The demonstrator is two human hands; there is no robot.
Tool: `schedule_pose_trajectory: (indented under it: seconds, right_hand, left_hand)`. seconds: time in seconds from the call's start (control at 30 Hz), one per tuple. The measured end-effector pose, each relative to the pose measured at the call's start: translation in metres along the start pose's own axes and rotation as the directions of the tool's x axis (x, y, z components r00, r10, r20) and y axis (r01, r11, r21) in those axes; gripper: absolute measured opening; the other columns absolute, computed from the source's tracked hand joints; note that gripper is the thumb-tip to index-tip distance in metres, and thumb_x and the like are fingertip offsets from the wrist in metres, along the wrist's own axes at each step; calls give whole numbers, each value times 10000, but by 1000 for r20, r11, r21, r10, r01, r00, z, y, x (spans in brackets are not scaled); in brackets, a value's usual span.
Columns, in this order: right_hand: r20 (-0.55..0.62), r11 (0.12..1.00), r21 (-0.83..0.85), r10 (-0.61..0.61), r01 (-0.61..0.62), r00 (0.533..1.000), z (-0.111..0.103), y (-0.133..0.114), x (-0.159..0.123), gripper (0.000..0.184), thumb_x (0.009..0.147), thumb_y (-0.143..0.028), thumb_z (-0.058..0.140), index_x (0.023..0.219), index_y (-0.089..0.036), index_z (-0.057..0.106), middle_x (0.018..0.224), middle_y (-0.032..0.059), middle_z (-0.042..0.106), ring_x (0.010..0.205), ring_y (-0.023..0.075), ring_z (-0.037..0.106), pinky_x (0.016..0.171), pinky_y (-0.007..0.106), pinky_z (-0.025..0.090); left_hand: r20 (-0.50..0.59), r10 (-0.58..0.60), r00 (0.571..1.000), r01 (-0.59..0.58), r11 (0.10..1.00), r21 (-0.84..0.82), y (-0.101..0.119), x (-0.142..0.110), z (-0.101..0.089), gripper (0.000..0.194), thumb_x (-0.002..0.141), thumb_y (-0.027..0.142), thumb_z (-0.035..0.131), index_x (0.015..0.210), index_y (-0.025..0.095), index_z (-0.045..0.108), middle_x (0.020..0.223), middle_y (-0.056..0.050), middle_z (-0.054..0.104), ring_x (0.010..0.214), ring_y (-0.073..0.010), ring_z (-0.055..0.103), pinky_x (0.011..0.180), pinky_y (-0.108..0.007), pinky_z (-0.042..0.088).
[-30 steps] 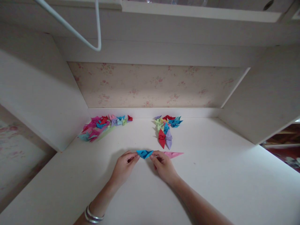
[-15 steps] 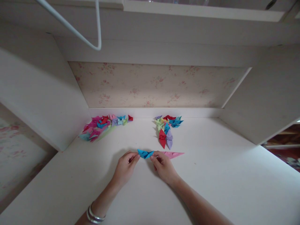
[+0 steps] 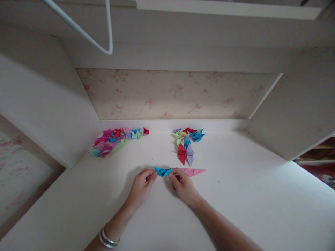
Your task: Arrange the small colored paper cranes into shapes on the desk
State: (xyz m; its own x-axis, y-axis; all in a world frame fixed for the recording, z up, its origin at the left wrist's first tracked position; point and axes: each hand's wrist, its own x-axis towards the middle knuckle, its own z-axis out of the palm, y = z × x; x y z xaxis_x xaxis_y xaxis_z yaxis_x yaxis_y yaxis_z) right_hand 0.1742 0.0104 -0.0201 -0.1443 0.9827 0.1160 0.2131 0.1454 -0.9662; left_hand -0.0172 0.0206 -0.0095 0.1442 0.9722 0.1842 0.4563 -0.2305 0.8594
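Note:
A small blue folded paper boat (image 3: 163, 171) is held level between my two hands, just above the white tabletop. My left hand (image 3: 142, 185) pinches its left tip between thumb and fingers. At the opposite tip, my right hand (image 3: 184, 185) is closed on the paper in the same way. Behind my right fingers lies a pink folded paper piece (image 3: 195, 172), its left end hidden by that hand. Farther back, a red folded paper piece (image 3: 181, 154) and a lilac one (image 3: 190, 155) rest side by side.
A pile of many-coloured folded papers (image 3: 110, 141) lies at the back left. Another cluster (image 3: 195, 135) is by the back wall, right of centre. White side panels flank the tabletop (image 3: 235, 202). Overhead, a white bent rod (image 3: 110, 35) hangs at the upper left.
My hands and the blue paper boat stay nearly still. The whole view has shifted very slightly.

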Motion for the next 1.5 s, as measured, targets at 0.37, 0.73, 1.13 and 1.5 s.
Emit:
schedule_pose_trajectory:
  seconds: [0.37,0.73,1.13,1.5]
  right_hand:
    - [30,1000,3,4,-4,1000,1,0,-1,284,926,-466,462,818,-204,487,546,-50,458,484,113,408,468,239,303]
    - [38,1000,-21,-22,23,999,1,5,-1,267,940,-435,450,799,-210,470,563,-44,478,511,116,423,506,247,315]
    - [5,989,124,77,-77,997,1,5,2,339,893,-534,505,806,-206,492,531,-62,449,462,100,419,443,224,280]
    - [-29,986,141,91,-86,995,1,5,4,355,880,-554,517,853,-201,539,610,-53,491,447,79,396,411,209,283]
  left_hand:
    - [-36,55,998,-54,998,28,3,-3,6,325,921,412,452,725,171,546,703,10,470,647,-135,448,600,-247,338]
    - [-24,73,997,-72,997,32,3,-3,6,298,926,395,460,763,170,567,732,5,487,667,-138,462,612,-253,347]
    - [-9,-2,1000,2,1000,-11,4,-1,4,339,905,435,491,723,172,601,683,17,467,631,-127,461,580,-241,335]
    - [-30,-20,999,20,1000,-6,8,0,3,316,883,415,508,732,175,649,673,10,510,625,-134,484,578,-238,357]
